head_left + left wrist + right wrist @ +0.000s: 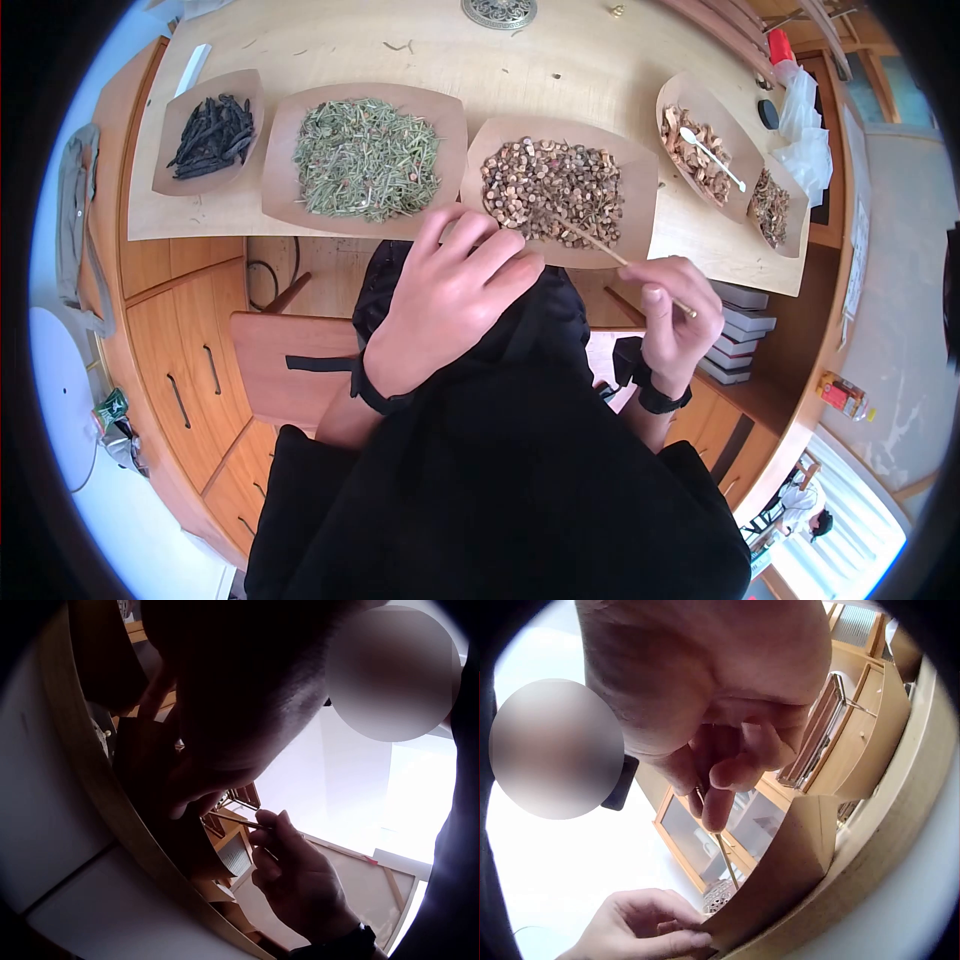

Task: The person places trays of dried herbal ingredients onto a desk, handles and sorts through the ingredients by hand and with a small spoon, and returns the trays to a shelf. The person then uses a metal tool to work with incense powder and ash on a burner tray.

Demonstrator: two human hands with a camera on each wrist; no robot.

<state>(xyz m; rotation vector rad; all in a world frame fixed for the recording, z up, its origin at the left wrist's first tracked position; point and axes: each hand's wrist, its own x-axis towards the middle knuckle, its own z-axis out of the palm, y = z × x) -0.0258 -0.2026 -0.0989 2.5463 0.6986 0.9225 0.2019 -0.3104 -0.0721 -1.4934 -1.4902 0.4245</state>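
Brown pieces: in paper tray
Right hand: pinches stick near its back end, seemingly so its tip reaches them
Left hand: fingers bent at tray's near-left corner; grip unclear

The head view was bright and fairly sharp, its edges bent by the wide lens and ringed in black. The left wrist view was dim, the near hand in deep shadow against white glare; the right wrist view was brighter, with a washed-out left side.
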